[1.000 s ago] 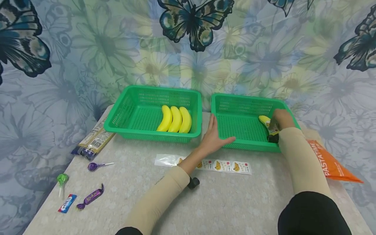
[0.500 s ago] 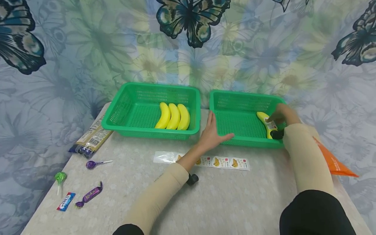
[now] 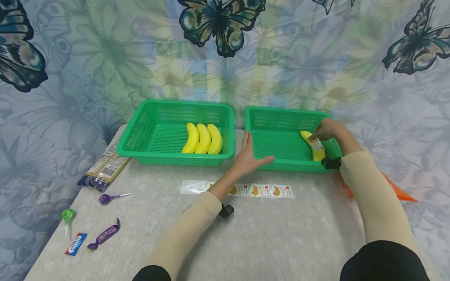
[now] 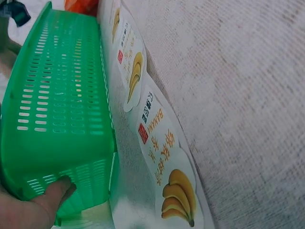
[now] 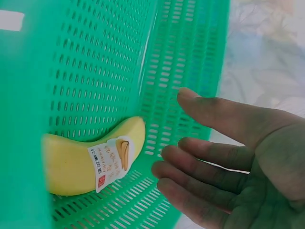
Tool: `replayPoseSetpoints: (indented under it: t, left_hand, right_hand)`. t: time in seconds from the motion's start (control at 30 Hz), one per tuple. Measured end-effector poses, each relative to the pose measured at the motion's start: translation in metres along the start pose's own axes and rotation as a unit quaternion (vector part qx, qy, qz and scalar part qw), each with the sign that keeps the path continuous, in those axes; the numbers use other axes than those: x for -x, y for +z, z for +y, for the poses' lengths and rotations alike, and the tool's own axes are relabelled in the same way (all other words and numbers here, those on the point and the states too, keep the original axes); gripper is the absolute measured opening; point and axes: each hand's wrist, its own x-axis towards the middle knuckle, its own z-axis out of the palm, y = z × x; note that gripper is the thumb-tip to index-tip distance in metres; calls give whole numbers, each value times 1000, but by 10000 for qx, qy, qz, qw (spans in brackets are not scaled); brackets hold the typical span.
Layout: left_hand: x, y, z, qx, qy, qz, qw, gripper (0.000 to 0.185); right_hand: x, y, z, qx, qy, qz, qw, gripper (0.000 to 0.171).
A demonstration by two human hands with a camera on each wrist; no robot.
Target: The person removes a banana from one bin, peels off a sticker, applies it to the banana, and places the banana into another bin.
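Note:
My left hand rests against the left end of the right green basket, fingers straight and thumb spread along its front. In the left wrist view its thumb lies on the basket wall. My right hand hovers over that basket's right end, holding nothing. Its relaxed fingers are apart from a yellow banana that lies in the basket with a banana-print sticker on it. A strip of similar stickers lies in front, partly hidden under my left forearm.
A second green basket on the left holds three bananas. Left on the table lie a gold packet, purple lollipop, green lollipop, blue sweet and purple-wrapped sweet. An orange bag is partly hidden by my right arm.
My right hand has come away from the banana and risen, uncovering its sticker. My left hand stays at the basket. The head view has shifted slightly.

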Motion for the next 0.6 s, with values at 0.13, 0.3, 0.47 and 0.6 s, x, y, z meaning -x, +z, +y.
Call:
replayPoseSetpoints:
  t: [0.13,0.3,0.47,0.6]
  left_hand:
    - [0,-1,0,88,25,-45,9999,119]
    - [2,-9,2,60,-7,-156,9999,118]
    - [14,-23,16,-140,-205,-224,9994,116]
    - [30,-29,31,-398,-50,-148,9991,114]
  right_hand:
    - [16,1,-8,156,-99,179,9997,54]
    - [28,4,-15,47,-197,344,9992,60]
    - [37,9,-22,152,-264,571,9979,60]
    - [49,13,-30,338,-325,812,9956,62]
